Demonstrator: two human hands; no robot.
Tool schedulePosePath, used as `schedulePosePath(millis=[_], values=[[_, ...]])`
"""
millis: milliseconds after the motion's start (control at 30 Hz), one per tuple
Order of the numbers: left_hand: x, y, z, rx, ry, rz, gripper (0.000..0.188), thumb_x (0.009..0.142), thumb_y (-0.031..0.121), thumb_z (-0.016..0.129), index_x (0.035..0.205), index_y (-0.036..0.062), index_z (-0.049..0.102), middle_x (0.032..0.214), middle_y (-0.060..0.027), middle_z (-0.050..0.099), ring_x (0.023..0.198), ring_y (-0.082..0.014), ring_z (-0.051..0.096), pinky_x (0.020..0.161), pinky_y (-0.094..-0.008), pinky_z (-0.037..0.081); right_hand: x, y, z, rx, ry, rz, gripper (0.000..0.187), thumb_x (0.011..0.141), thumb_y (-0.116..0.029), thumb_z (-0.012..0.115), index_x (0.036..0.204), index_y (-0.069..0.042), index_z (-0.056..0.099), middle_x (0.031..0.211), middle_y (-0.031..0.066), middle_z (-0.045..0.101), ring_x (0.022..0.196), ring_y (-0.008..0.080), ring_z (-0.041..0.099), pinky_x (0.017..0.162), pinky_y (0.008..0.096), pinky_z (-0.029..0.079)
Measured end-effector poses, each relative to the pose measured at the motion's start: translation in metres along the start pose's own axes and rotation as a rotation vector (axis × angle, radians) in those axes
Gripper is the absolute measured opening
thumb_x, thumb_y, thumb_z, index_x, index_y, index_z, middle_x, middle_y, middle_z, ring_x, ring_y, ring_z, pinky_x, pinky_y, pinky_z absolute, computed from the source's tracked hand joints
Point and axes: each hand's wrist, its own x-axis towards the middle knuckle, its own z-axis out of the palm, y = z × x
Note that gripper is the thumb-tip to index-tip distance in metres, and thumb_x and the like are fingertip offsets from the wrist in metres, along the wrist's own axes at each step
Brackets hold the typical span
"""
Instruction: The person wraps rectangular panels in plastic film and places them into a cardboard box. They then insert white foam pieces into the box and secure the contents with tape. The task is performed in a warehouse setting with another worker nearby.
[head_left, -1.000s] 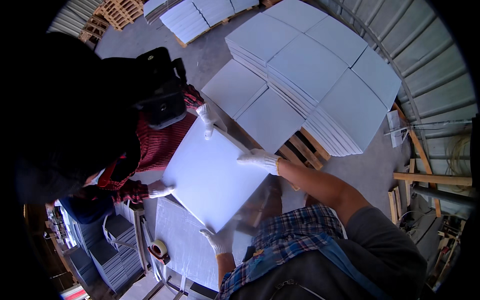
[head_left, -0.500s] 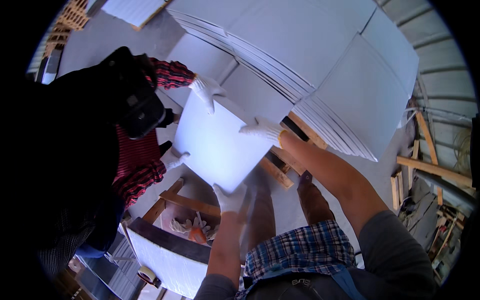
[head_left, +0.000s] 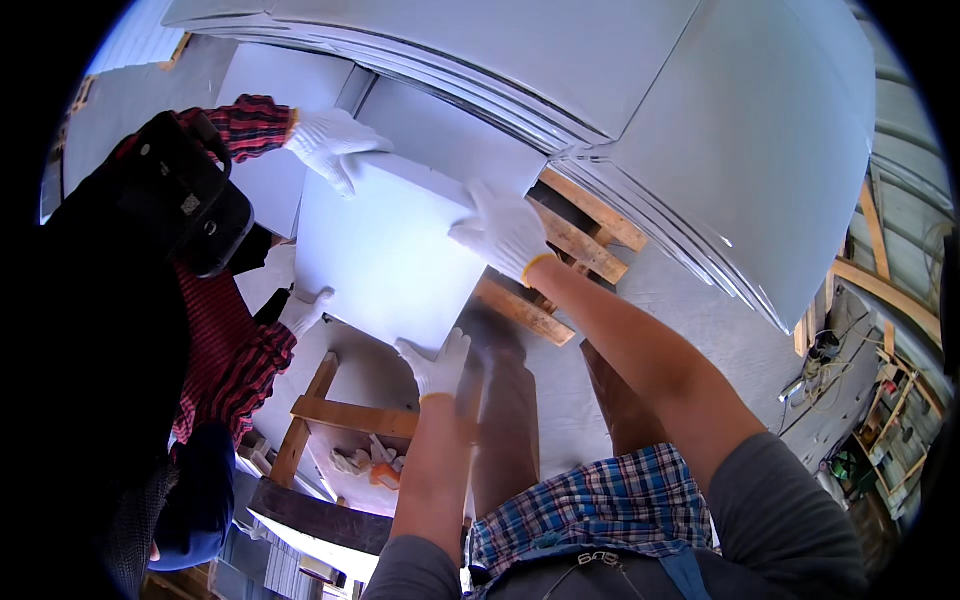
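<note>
Stacks of large white sheets (head_left: 640, 110) fill the top of the view, fanned in layers over a wooden pallet (head_left: 560, 250) whose slats show below their lower edge. Just below and left of those stacks hangs the white panel (head_left: 385, 255), a single flat board held off the floor between two people, its upper edge close against the lowest stacked sheet. To the left of the panel stands a co-worker in a red plaid shirt (head_left: 225, 350), with a dark head-mounted device (head_left: 190, 200) near the panel's left edge. Below the panel sits a wooden frame (head_left: 350, 415) of crossed planks, and the grey floor (head_left: 680, 310) runs to the panel's right. The person's right hand (head_left: 505, 232), in a white glove, lies on the panel's upper right edge with fingers curled over it, gripping the board. The person's left hand (head_left: 437, 365), also gloved, clasps the panel's lower corner, fingers pointing up along its face. The co-worker's gloved hand (head_left: 335, 145) grips the panel's top left corner, and the co-worker's other gloved hand (head_left: 305, 312) touches its lower left edge, though how its fingers are set cannot be told.
</note>
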Motion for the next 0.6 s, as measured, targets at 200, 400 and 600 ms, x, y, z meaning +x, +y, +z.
schedulePosePath(millis=[200,400,600], values=[[-0.027,0.027,0.019,0.491,-0.138,0.241,0.083,0.081,0.071,0.069,0.142,0.0202,0.044,0.137,-0.0067,0.049,0.127,-0.0315,0.046,0.101,-0.0552,0.047,-0.052,0.043,0.03,0.301,0.177,0.261,0.074,0.09,-0.041,0.068,0.146,-0.001,0.041,0.137,0.0241,0.056,0.129,0.0371,0.053,0.106,0.0442,0.044],[-0.038,0.029,0.037,0.578,-0.087,0.174,0.072,0.086,0.068,0.065,0.141,0.0243,0.046,0.135,-0.0042,0.051,0.124,-0.0269,0.048,0.098,-0.0535,0.049,-0.04,0.048,0.047,0.81,-0.109,0.442,0.078,0.095,-0.044,0.057,0.154,-0.004,0.023,0.135,0.033,0.056,0.122,0.0473,0.056,0.103,0.0455,0.043],[-0.042,0.035,0.064,0.633,-0.111,0.15,0.071,0.089,0.069,0.061,0.142,0.0241,0.043,0.135,-0.004,0.051,0.124,-0.0276,0.048,0.098,-0.0532,0.048,-0.022,0.047,0.057,0.855,-0.063,0.52,0.075,0.098,-0.044,0.048,0.156,-0.004,0.02,0.129,0.0346,0.059,0.12,0.0503,0.056,0.1,0.0482,0.044]])
